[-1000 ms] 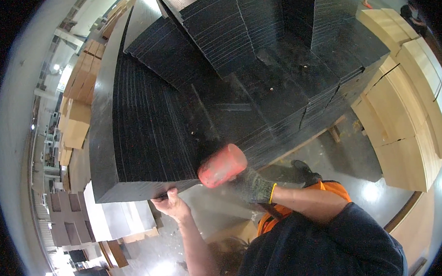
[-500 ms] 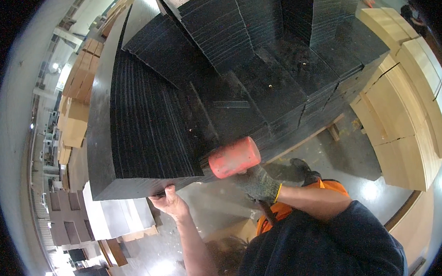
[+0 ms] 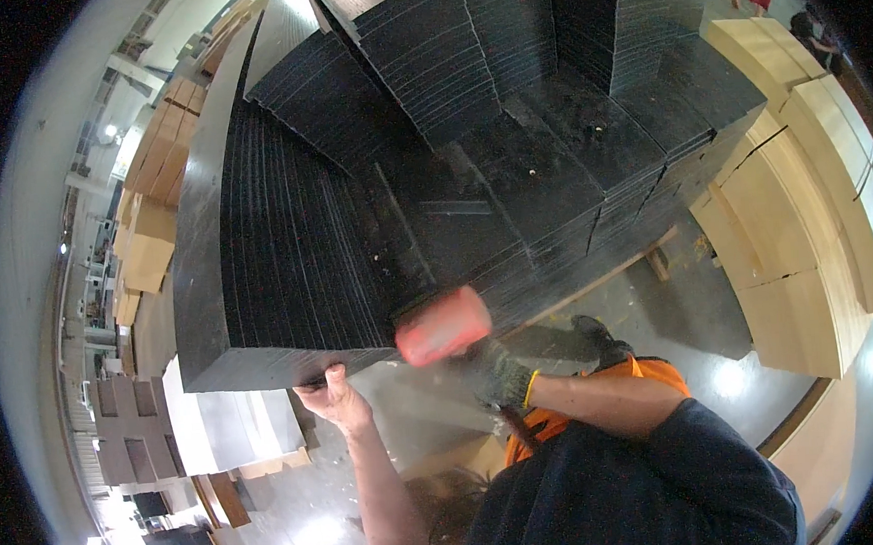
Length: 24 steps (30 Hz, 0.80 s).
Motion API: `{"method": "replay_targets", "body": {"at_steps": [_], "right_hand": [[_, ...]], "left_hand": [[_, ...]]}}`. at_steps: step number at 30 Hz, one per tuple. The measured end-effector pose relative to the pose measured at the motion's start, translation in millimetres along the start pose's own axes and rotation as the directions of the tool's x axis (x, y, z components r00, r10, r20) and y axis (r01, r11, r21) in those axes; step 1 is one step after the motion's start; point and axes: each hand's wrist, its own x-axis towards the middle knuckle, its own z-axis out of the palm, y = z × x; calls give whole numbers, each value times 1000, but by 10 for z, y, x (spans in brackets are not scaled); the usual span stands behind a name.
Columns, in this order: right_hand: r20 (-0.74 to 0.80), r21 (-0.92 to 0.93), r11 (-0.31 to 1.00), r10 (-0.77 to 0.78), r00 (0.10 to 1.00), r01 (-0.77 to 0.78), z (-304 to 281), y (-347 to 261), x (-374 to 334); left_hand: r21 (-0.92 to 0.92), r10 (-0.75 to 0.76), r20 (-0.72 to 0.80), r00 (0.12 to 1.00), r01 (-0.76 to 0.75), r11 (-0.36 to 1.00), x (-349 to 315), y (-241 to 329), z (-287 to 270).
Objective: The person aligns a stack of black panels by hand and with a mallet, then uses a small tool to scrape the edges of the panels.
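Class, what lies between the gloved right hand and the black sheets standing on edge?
In the head view, the red mallet head lies between them.

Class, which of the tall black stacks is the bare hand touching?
The leftmost tall stack: the left hand touches its near end. The other tall stacks stand farther back, with neither hand touching them.

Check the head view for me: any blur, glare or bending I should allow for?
Head view: the red mallet head is blurred, while the bare left hand looks fairly sharp; head view: bright glare spots the glossy floor; head view: the stacked black boards are dim, hiding detail; head view: the tan stack at right bows along the fisheye rim.
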Motion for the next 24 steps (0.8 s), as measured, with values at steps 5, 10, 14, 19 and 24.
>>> {"method": "replay_targets", "body": {"at_steps": [5,10,14,19,24], "right_hand": [[-159,-4,938,-341,926,345,42,-161,-60],[183,338,933,-193,964,123,-179,464,134],[292,787,579,-49,955,-211,-232,17,10],[44,-118,877,-465,884,467,-313,-837,-232],[24,-103,970,-217,976,218,-230,-1105,-219]], "left_hand": [[-4,33,-1,999,-33,999,10,-48,-5],[21,25,17,1000,-25,999,26,-94,-5],[1,35,7,999,-35,999,30,-90,-32],[-57,-21,18,1000,22,998,29,-39,21],[-104,-55,28,998,57,993,20,69,129]]}}
